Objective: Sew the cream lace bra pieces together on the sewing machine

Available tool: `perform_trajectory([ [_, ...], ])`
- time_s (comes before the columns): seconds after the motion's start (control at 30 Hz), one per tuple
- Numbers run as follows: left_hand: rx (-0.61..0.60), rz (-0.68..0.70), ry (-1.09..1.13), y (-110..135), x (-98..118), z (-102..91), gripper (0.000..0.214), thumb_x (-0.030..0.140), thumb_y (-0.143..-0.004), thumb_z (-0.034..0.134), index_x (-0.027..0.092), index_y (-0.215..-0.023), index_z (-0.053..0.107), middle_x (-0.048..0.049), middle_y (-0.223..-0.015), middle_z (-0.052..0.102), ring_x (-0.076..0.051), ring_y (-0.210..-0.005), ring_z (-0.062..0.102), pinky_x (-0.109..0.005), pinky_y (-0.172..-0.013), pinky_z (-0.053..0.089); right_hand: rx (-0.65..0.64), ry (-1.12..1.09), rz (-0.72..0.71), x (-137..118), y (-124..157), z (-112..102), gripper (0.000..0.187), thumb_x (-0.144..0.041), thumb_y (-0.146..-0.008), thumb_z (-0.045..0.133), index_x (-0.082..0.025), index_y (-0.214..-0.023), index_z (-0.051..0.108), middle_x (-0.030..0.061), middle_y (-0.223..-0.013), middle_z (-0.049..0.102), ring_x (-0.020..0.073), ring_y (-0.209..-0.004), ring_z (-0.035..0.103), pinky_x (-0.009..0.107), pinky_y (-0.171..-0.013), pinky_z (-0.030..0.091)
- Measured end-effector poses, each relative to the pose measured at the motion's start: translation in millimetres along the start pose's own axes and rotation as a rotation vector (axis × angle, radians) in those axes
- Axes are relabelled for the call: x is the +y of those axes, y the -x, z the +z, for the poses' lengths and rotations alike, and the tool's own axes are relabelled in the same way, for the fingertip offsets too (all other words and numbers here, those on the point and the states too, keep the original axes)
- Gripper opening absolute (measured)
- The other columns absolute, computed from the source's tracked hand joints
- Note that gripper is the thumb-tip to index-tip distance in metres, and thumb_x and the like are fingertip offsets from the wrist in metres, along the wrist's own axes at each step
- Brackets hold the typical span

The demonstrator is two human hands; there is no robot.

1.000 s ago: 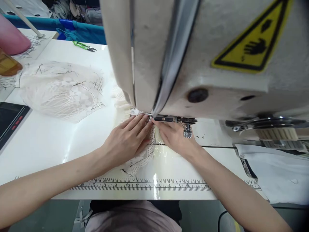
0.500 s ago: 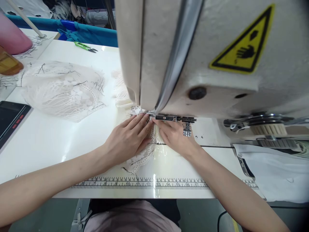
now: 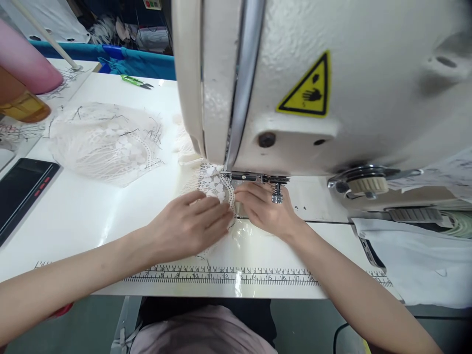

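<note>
White floral lace lies under the needle end of the sewing machine, its scalloped edge running towards me. My left hand is over the near part of the lace, fingers curled and closed on its edge; the fingertips are partly hidden. Just right of the lace edge, my right hand rests by the presser-foot attachment. Its fingers are bent together with the tips at the lace border, and the metal attachment covers part of them.
Another lace piece with dark thread ends lies to the left. Green thread snips are behind it. A black device, an amber container and a pink cone stand at left. A printed ruler runs along the front edge.
My left hand has drawn back from the needle area towards me, its flat fingers now curled, uncovering more lace. My right hand stays by the presser foot. The camera view has shifted.
</note>
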State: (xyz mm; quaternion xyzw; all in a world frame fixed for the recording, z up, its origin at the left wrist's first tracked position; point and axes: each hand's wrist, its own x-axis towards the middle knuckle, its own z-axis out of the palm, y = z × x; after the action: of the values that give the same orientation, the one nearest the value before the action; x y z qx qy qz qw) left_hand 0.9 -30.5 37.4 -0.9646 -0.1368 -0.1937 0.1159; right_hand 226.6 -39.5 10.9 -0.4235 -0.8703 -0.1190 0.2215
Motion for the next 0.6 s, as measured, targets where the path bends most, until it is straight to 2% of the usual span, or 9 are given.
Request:
perform_trajectory([
  [0.1,0.008,0.247,0.041,18.7,8.4,-16.8,0.021,0.036,-0.093,0.06,0.018,-0.089,0.071,-0.0032,-0.098,0.073,-0.019,-0.087,0.065,-0.033,-0.065,0.051,0.001,-0.09,-0.2,4.1,0.1,3.1,0.031,0.007,-0.077,0.041,-0.02,-0.072,0.055,-0.0055,-0.074,0.064,0.0097,-0.072,0.052,0.026,-0.066,0.039],
  [0.17,-0.048,0.264,0.023,32.2,15.8,-21.9,0.014,0.027,-0.092,0.061,0.017,-0.09,0.071,-0.0045,-0.101,0.073,-0.02,-0.092,0.065,-0.032,-0.063,0.05,-0.009,-0.143,-0.233,6.5,1.1,7.7,0.031,0.009,-0.075,0.039,-0.019,-0.071,0.054,-0.0049,-0.073,0.062,0.0103,-0.073,0.051,0.026,-0.069,0.04],
  [0.27,-0.075,0.149,0.025,43.4,25.0,-24.3,0.015,0.01,-0.092,0.054,0.012,-0.095,0.068,-0.0085,-0.104,0.073,-0.021,-0.095,0.066,-0.031,-0.065,0.052,0.027,-0.239,-0.209,9.0,3.8,13.8,0.03,0.005,-0.078,0.039,-0.018,-0.078,0.057,-0.0026,-0.077,0.063,0.012,-0.078,0.053,0.029,-0.073,0.043],
  [0.3,-0.076,0.059,0.067,43.7,26.2,-25.5,0.016,0.008,-0.093,0.05,0.011,-0.097,0.066,-0.0094,-0.104,0.073,-0.021,-0.095,0.067,-0.029,-0.066,0.053,0.037,-0.284,-0.205,9.6,4.6,14.9,0.029,0.003,-0.078,0.04,-0.018,-0.082,0.058,-0.0016,-0.08,0.064,0.0127,-0.08,0.054,0.03,-0.075,0.045],
  [0.37,-0.1,-0.214,0.199,39.6,24.7,-30.5,0.017,0.011,-0.097,0.044,0.012,-0.102,0.061,-0.009,-0.103,0.072,-0.018,-0.088,0.069,-0.025,-0.062,0.053,0.037,-0.374,-0.206,10.4,5.3,15.5,0.027,-0.001,-0.077,0.042,-0.018,-0.088,0.06,0.0003,-0.086,0.066,0.0141,-0.083,0.056,0.033,-0.081,0.047],
  [0.43,-0.135,-0.475,0.307,31.5,17.7,-37.7,0.018,0.02,-0.102,0.039,0.014,-0.107,0.055,-0.0058,-0.094,0.072,-0.014,-0.069,0.068,-0.021,-0.05,0.048,0.024,-0.427,-0.201,10.8,4.7,14.8,0.025,-0.005,-0.077,0.045,-0.017,-0.092,0.061,0.0019,-0.09,0.067,0.0152,-0.084,0.058,0.036,-0.085,0.048],
  [0.47,-0.152,-0.545,0.335,26.7,12.7,-40.8,0.019,0.025,-0.102,0.038,0.015,-0.107,0.054,-0.0039,-0.088,0.071,-0.012,-0.059,0.065,-0.022,-0.045,0.044,0.019,-0.431,-0.2,11.0,4.2,14.2,0.023,-0.007,-0.078,0.047,-0.017,-0.093,0.061,0.0023,-0.091,0.067,0.0155,-0.085,0.058,0.037,-0.085,0.049],
  [0.53,-0.194,-0.523,0.345,16.8,1.6,-42.4,0.022,0.035,-0.101,0.043,0.016,-0.105,0.053,-0.0025,-0.082,0.069,-0.013,-0.054,0.061,-0.024,-0.043,0.04,0.037,-0.403,-0.217,11.6,3.3,13.1,0.016,-0.01,-0.082,0.051,-0.017,-0.093,0.061,0.0019,-0.09,0.067,0.0154,-0.086,0.059,0.035,-0.083,0.05],
  [0.6,-0.259,-0.393,0.331,7.6,-7.7,-35.4,0.023,0.037,-0.096,0.051,0.016,-0.103,0.056,-0.0039,-0.084,0.067,-0.017,-0.064,0.063,-0.026,-0.049,0.044,0.094,-0.352,-0.256,12.6,3.0,11.4,0.01,-0.012,-0.085,0.054,-0.018,-0.09,0.06,0.0004,-0.089,0.068,0.0145,-0.086,0.059,0.033,-0.082,0.049],
])
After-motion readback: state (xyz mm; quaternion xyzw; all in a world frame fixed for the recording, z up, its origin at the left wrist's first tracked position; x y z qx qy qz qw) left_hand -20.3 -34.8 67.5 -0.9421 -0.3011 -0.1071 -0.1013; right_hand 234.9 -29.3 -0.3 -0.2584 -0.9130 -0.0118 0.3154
